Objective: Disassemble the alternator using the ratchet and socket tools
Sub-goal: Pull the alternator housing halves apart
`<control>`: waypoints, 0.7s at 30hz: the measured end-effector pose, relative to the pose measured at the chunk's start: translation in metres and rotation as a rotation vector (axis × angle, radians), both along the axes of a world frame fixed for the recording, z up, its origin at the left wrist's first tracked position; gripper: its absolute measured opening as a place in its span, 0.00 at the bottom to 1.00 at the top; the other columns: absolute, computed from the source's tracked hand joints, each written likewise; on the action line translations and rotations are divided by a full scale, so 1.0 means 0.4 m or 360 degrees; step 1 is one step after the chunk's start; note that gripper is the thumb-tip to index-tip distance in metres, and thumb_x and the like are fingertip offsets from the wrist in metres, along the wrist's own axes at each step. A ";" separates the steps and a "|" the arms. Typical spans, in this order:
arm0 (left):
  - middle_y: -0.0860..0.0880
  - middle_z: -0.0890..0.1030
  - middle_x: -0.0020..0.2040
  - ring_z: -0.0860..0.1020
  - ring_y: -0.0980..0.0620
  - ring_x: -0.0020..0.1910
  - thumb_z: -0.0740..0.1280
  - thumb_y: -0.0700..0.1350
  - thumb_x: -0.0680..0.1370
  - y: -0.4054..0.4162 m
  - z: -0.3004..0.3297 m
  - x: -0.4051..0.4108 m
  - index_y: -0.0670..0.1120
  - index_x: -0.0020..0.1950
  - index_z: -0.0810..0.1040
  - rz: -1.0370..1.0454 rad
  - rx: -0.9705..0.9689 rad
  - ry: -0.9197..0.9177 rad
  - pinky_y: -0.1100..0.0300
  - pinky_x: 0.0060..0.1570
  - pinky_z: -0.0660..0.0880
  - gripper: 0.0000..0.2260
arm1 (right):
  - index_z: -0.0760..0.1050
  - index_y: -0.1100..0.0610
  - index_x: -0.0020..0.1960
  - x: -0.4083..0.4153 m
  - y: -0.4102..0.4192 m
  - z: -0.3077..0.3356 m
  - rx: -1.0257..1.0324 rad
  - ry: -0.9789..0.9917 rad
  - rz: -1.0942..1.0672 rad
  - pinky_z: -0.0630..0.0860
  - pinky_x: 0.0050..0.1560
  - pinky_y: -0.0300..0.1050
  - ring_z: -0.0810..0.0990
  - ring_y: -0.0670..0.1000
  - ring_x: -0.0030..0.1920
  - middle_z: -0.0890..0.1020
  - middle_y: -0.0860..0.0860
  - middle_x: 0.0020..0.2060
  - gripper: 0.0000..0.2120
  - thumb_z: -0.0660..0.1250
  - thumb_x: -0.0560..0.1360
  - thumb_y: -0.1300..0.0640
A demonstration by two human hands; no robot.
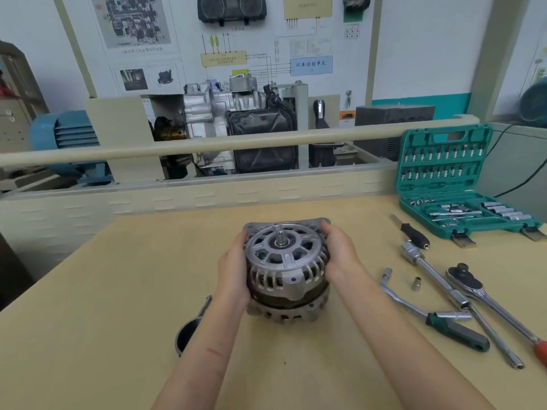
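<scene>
surface: pale beige matte surface [124, 279], smooth, wide.
room: workshop, wiring-diagram wall board [225, 39], cutaway engine rig [236, 128] behind a cream rail.
alternator: ribbed silver cast-metal alternator [286, 270], mid-surface, shaft up.
my left hand [233, 276]: fingers wrapped on its left side.
my right hand [340, 255]: fingers clasping the right rim.
tools: chrome ratchet [485, 300], green socket case [455, 184], to the right.

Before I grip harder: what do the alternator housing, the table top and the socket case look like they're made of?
Alternator housing: looks like cast aluminium, dull silver-grey with a slightly rough, ribbed surface; the threaded shaft looks like steel. Table top: pale, smooth and matte, probably laminate or wood board. Socket case: moulded teal plastic, judging by its uniform colour and shaped recesses.
</scene>
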State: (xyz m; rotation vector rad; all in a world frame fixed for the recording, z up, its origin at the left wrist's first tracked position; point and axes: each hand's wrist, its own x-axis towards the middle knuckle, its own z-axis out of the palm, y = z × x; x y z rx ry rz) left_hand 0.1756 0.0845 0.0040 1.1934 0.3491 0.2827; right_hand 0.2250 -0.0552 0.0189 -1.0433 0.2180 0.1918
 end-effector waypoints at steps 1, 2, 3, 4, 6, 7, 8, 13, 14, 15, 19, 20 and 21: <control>0.47 0.85 0.43 0.83 0.49 0.42 0.62 0.55 0.76 0.007 -0.014 0.009 0.46 0.48 0.82 -0.0024 0.0038 -0.0009 0.58 0.37 0.75 0.15 | 0.76 0.62 0.43 0.013 0.003 -0.001 0.0024 0.0029 0.0020 0.76 0.50 0.51 0.80 0.57 0.41 0.81 0.58 0.41 0.12 0.59 0.77 0.56; 0.48 0.85 0.45 0.83 0.49 0.46 0.60 0.58 0.76 0.011 -0.026 0.018 0.47 0.50 0.82 -0.0058 0.0079 -0.0002 0.56 0.41 0.76 0.18 | 0.76 0.61 0.43 0.027 0.004 -0.002 0.0028 0.0050 0.0038 0.76 0.50 0.50 0.79 0.57 0.42 0.81 0.58 0.41 0.12 0.58 0.78 0.55; 0.48 0.84 0.48 0.82 0.49 0.49 0.57 0.61 0.77 0.012 -0.037 0.026 0.48 0.53 0.82 -0.0098 0.0104 0.0021 0.54 0.46 0.76 0.21 | 0.76 0.60 0.44 0.038 0.005 -0.004 0.0012 0.0058 0.0050 0.75 0.50 0.49 0.79 0.57 0.44 0.80 0.58 0.42 0.12 0.57 0.78 0.55; 0.47 0.83 0.50 0.81 0.48 0.52 0.55 0.63 0.77 0.013 -0.042 0.033 0.48 0.55 0.81 -0.0148 0.0105 0.0042 0.52 0.53 0.75 0.23 | 0.76 0.60 0.45 0.046 0.006 -0.007 -0.0021 0.0061 0.0051 0.75 0.51 0.48 0.79 0.57 0.45 0.81 0.58 0.42 0.13 0.56 0.78 0.54; 0.45 0.82 0.54 0.79 0.45 0.55 0.53 0.65 0.76 0.010 -0.042 0.045 0.48 0.59 0.79 -0.0222 0.0082 0.0072 0.48 0.61 0.72 0.27 | 0.77 0.61 0.48 0.054 0.007 -0.017 -0.0088 0.0051 0.0010 0.75 0.52 0.48 0.80 0.56 0.46 0.81 0.58 0.44 0.14 0.57 0.78 0.54; 0.45 0.82 0.54 0.79 0.45 0.56 0.53 0.64 0.76 0.008 -0.042 0.051 0.48 0.59 0.79 -0.0221 0.0079 0.0075 0.47 0.62 0.71 0.27 | 0.78 0.61 0.47 0.055 0.009 -0.021 -0.0110 0.0036 -0.0015 0.75 0.51 0.47 0.80 0.56 0.45 0.82 0.58 0.44 0.13 0.57 0.77 0.54; 0.45 0.82 0.53 0.79 0.45 0.55 0.53 0.63 0.77 0.006 -0.044 0.054 0.48 0.58 0.79 -0.0187 0.0083 0.0066 0.47 0.61 0.72 0.25 | 0.78 0.61 0.45 0.053 0.010 -0.024 -0.0131 0.0019 -0.0036 0.75 0.50 0.48 0.80 0.56 0.44 0.82 0.58 0.45 0.12 0.58 0.77 0.56; 0.46 0.84 0.47 0.81 0.46 0.50 0.55 0.56 0.79 -0.023 -0.030 0.025 0.47 0.48 0.82 0.0055 0.0079 -0.0150 0.51 0.50 0.76 0.19 | 0.78 0.61 0.42 0.020 0.006 -0.004 -0.0139 -0.0102 -0.0078 0.76 0.51 0.53 0.79 0.58 0.44 0.81 0.60 0.43 0.11 0.59 0.76 0.58; 0.45 0.84 0.48 0.81 0.45 0.50 0.55 0.55 0.80 -0.029 -0.008 0.017 0.47 0.47 0.82 0.0081 0.0082 -0.0222 0.50 0.52 0.76 0.19 | 0.77 0.61 0.42 0.011 0.002 0.014 -0.0111 -0.0162 -0.0084 0.75 0.51 0.53 0.79 0.58 0.45 0.81 0.59 0.41 0.11 0.59 0.76 0.58; 0.45 0.84 0.47 0.81 0.45 0.50 0.55 0.55 0.80 -0.034 0.021 0.011 0.47 0.46 0.82 0.0107 0.0109 -0.0334 0.48 0.53 0.75 0.19 | 0.76 0.60 0.41 0.001 -0.005 0.039 -0.0071 -0.0245 -0.0103 0.75 0.50 0.53 0.78 0.58 0.45 0.80 0.59 0.40 0.11 0.59 0.77 0.57; 0.51 0.84 0.43 0.81 0.51 0.46 0.55 0.56 0.76 -0.049 0.139 -0.033 0.54 0.40 0.83 0.0125 0.0284 -0.0837 0.56 0.47 0.77 0.17 | 0.79 0.57 0.43 -0.055 -0.042 0.138 0.0136 -0.0626 -0.0125 0.77 0.48 0.51 0.82 0.55 0.43 0.83 0.54 0.41 0.12 0.60 0.76 0.52; 0.52 0.84 0.43 0.81 0.52 0.47 0.56 0.57 0.75 -0.054 0.154 -0.045 0.55 0.40 0.83 0.0101 0.0286 -0.0895 0.57 0.47 0.78 0.17 | 0.80 0.57 0.43 -0.068 -0.053 0.151 0.0172 -0.0680 -0.0114 0.78 0.48 0.51 0.82 0.54 0.43 0.84 0.53 0.41 0.12 0.60 0.76 0.51; 0.52 0.83 0.43 0.80 0.52 0.47 0.56 0.56 0.75 -0.059 0.160 -0.053 0.55 0.40 0.83 0.0085 0.0276 -0.0909 0.56 0.48 0.77 0.16 | 0.80 0.56 0.42 -0.079 -0.062 0.159 0.0186 -0.0705 -0.0116 0.79 0.47 0.50 0.83 0.53 0.42 0.84 0.53 0.40 0.13 0.61 0.76 0.51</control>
